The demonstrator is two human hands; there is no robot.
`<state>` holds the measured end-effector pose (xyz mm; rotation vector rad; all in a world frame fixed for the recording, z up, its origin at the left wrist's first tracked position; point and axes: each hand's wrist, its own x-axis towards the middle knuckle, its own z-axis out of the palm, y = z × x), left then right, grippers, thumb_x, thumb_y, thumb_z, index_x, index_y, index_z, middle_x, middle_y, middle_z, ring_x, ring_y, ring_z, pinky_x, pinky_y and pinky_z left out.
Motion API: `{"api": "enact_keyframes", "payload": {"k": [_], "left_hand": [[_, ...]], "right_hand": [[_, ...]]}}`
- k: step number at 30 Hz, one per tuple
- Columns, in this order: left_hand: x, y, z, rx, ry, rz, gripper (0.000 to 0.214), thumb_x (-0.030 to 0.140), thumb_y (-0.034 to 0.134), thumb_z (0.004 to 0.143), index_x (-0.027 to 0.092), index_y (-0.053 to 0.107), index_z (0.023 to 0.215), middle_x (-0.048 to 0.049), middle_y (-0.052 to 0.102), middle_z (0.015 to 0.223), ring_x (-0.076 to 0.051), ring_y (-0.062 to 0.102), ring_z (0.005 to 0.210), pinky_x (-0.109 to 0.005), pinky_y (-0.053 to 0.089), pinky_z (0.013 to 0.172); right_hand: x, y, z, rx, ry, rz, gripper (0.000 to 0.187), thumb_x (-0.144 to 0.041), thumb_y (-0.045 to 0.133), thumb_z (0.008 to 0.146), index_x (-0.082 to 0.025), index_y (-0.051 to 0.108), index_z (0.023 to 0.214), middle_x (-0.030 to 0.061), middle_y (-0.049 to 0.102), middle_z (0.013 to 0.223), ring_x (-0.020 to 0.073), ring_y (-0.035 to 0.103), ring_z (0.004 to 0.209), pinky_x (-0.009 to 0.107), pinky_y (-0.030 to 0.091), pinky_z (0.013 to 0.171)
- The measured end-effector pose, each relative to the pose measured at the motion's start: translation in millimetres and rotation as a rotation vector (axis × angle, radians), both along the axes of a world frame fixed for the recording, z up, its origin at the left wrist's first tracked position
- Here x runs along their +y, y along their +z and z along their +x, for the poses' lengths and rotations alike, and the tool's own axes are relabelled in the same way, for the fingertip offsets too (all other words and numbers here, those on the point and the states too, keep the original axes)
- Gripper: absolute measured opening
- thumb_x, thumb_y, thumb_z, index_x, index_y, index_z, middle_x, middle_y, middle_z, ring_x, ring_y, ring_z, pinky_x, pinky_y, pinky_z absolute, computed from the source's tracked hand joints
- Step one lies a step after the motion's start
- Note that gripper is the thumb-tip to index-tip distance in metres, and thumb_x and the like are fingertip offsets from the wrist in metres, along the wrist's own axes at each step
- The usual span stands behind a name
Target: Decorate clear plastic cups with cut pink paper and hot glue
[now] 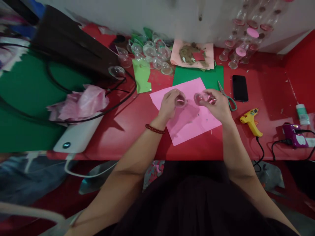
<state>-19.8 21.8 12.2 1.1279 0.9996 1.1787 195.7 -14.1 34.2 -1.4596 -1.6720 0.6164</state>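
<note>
My left hand (170,103) is closed round a clear plastic cup (180,101), its rim turned toward the right. In my right hand (216,102) is another clear plastic cup (199,98), pinched between thumb and fingers. A small gap separates the two cups. Both are held above a pink paper sheet (189,126), on which a few small dark specks lie. A green card (211,74) shows behind the sheet. Just beyond my right hand are green-handled scissors (232,103), blades pointing away from me.
A phone (240,88), a yellow glue gun (252,121) and a purple power adapter (295,134) lie right. Stacked clear cups (233,54) stand at the back right; loose cups (150,50) and brown material (189,54) are at the back. Left are a white power bank (78,134) and cables.
</note>
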Motion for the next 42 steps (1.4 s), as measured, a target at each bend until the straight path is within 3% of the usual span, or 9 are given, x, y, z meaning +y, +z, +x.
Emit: {"api": "enact_keyframes", "payload": {"k": [3, 6, 10, 17, 23, 30, 34, 37, 42], "left_hand": [[-2.2, 9.5, -1.9, -0.064, -0.249, -0.114, 0.011, 0.021, 0.062, 0.091, 0.02, 0.073, 0.093, -0.0031, 0.07, 0.085, -0.011, 0.062, 0.062, -0.025, 0.05, 0.058], [-2.9, 15.2, -8.5, -0.1, -0.453, -0.13, 0.04, 0.026, 0.07, 0.089, 0.027, 0.072, 0.129, -0.0048, 0.075, 0.105, -0.013, 0.064, 0.06, -0.031, 0.053, 0.06], [-0.4, 13.8, -15.2, -0.189, -0.581, -0.096, 0.055, 0.037, 0.077, 0.088, 0.027, 0.067, 0.141, -0.0075, 0.076, 0.109, -0.019, 0.071, 0.065, -0.036, 0.056, 0.065], [-0.6, 6.3, -10.9, -0.27, -0.573, -0.106, 0.054, 0.043, 0.087, 0.085, 0.027, 0.066, 0.133, 0.0016, 0.067, 0.082, -0.01, 0.058, 0.052, -0.025, 0.041, 0.049], [-8.1, 12.1, -5.3, -0.327, -0.577, -0.155, 0.055, 0.042, 0.083, 0.088, 0.025, 0.065, 0.137, 0.0001, 0.066, 0.086, -0.012, 0.063, 0.057, -0.028, 0.048, 0.052], [-15.4, 17.5, -1.8, -0.227, -0.542, -0.159, 0.049, 0.046, 0.082, 0.088, 0.029, 0.068, 0.131, -0.002, 0.067, 0.09, -0.013, 0.059, 0.055, -0.033, 0.052, 0.054], [-14.4, 16.3, -0.6, -0.211, -0.577, -0.158, 0.045, 0.049, 0.08, 0.088, 0.027, 0.071, 0.126, -0.006, 0.072, 0.097, -0.014, 0.062, 0.055, -0.033, 0.053, 0.053], [-12.3, 14.9, -0.2, -0.237, -0.54, -0.187, 0.043, 0.049, 0.082, 0.086, 0.027, 0.073, 0.122, -0.006, 0.074, 0.093, -0.016, 0.065, 0.058, -0.033, 0.053, 0.054], [-8.7, 15.1, -1.9, -0.204, -0.498, -0.176, 0.043, 0.05, 0.086, 0.083, 0.023, 0.075, 0.115, -0.0041, 0.071, 0.085, -0.017, 0.064, 0.058, -0.033, 0.05, 0.056]], "right_hand": [[-4.2, 3.6, -9.4, 0.075, 0.067, 0.103, 0.034, -0.032, 0.084, 0.082, -0.027, 0.077, 0.114, 0.0047, 0.078, 0.112, 0.0177, 0.069, 0.084, 0.034, 0.059, 0.072], [-5.8, 3.4, -15.0, 0.114, 0.105, 0.161, 0.035, -0.035, 0.086, 0.082, -0.028, 0.079, 0.115, 0.004, 0.078, 0.113, 0.0164, 0.069, 0.082, 0.033, 0.061, 0.073], [-3.1, -1.5, -17.1, 0.123, 0.1, 0.242, 0.035, -0.038, 0.087, 0.084, -0.03, 0.081, 0.117, 0.0031, 0.077, 0.109, 0.0162, 0.07, 0.082, 0.035, 0.064, 0.076], [-3.1, -8.8, -24.7, 0.097, 0.149, 0.284, 0.021, -0.035, 0.08, 0.095, -0.036, 0.085, 0.115, 0.0014, 0.079, 0.11, 0.0166, 0.072, 0.089, 0.033, 0.064, 0.078], [-11.8, -6.3, -31.8, 0.162, 0.053, 0.468, 0.011, -0.028, 0.078, 0.097, -0.035, 0.087, 0.097, 0.0003, 0.079, 0.098, 0.0192, 0.074, 0.095, 0.039, 0.063, 0.092], [-20.3, 0.1, -39.4, 0.101, -0.056, 0.31, 0.03, -0.048, 0.064, 0.104, -0.029, 0.075, 0.084, 0.0068, 0.074, 0.098, 0.0261, 0.069, 0.104, 0.048, 0.058, 0.101], [-15.4, -1.9, -35.2, 0.189, -0.062, 0.219, 0.045, -0.063, 0.048, 0.108, -0.028, 0.073, 0.096, 0.0062, 0.073, 0.097, 0.0215, 0.068, 0.091, 0.04, 0.06, 0.088], [-9.7, 1.7, -29.6, 0.234, 0.06, 0.098, 0.044, -0.069, 0.061, 0.1, -0.03, 0.078, 0.111, 0.0057, 0.075, 0.11, 0.0193, 0.069, 0.091, 0.035, 0.061, 0.079], [-5.2, 7.2, -25.0, 0.254, 0.201, -0.007, 0.038, -0.061, 0.08, 0.089, -0.033, 0.083, 0.114, 0.0058, 0.077, 0.126, 0.023, 0.072, 0.108, 0.038, 0.064, 0.086]]}}
